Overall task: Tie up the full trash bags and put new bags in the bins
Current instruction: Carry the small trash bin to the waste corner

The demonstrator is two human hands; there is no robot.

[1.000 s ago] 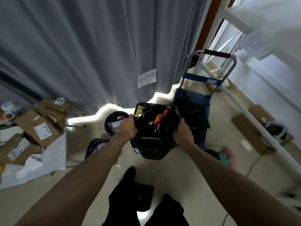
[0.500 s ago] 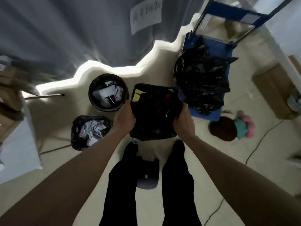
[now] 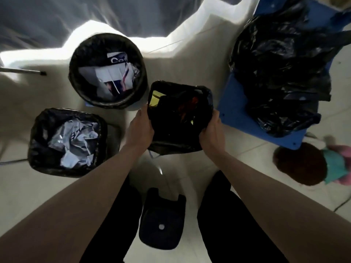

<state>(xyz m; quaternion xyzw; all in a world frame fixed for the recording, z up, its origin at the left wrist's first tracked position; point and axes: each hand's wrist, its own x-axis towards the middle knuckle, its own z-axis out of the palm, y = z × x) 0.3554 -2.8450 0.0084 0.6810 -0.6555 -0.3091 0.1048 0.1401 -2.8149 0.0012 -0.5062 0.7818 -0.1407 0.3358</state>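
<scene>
Grey curtain (image 3: 95, 14) hangs along the top of the view, and black plastic fills much of the floor below it. A heap of black bags (image 3: 281, 73) sits on the blue cart (image 3: 237, 111) at right. Two lined bins, the round bin (image 3: 106, 71) and the square bin (image 3: 66, 141), stand at left, both holding crumpled paper. Between them and the cart is the full trash bag (image 3: 180, 114), open-mouthed with yellow and orange wrappers showing. A second ago it was held up at waist height – now it is lowered near the floor, beside the round bin. The left hand (image 3: 139, 130) and right hand (image 3: 211, 133) each grasp an opposite side of its rim. Judging by that, gathering the rim and knotting comes next – no bin here is relined yet.
</scene>
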